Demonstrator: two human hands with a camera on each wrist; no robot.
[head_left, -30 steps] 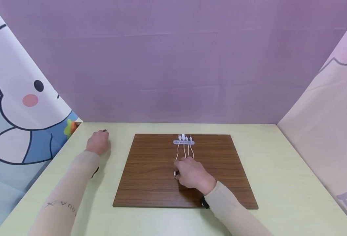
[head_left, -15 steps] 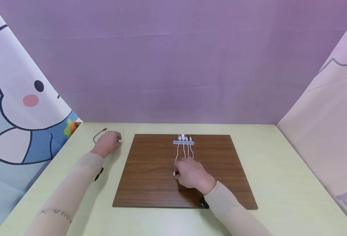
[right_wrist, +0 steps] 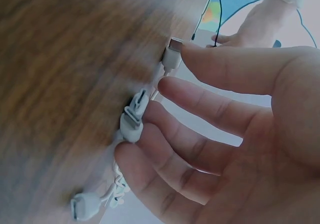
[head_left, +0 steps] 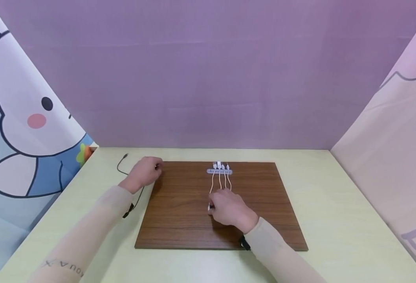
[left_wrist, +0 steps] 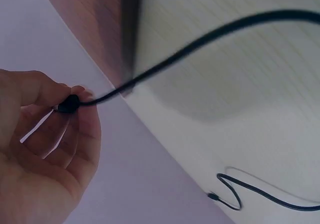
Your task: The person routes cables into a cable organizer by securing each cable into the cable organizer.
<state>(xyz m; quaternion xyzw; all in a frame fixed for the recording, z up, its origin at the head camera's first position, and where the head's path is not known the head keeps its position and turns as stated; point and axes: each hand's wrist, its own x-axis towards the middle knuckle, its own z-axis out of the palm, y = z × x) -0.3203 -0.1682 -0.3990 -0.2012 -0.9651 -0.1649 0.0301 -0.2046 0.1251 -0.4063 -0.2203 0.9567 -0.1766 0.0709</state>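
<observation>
Black cable (head_left: pixel 129 172) in transit toward the wooden board (head_left: pixel 179 212), four white cables (head_left: pixel 220 181) already clipped.
Left hand (head_left: pixel 145 172) pinches the black plug at the board's left edge; right hand (head_left: pixel 229 208), fingers extended, pins the white cable ends. Next likely: carry the plug to the grey holder (head_left: pixel 219 171), seat it in a free slot.

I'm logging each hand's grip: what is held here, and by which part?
The left hand pinches the black cable at its plug end. The right hand grips nothing; its straight fingers rest on the white cables' loose ends.
</observation>
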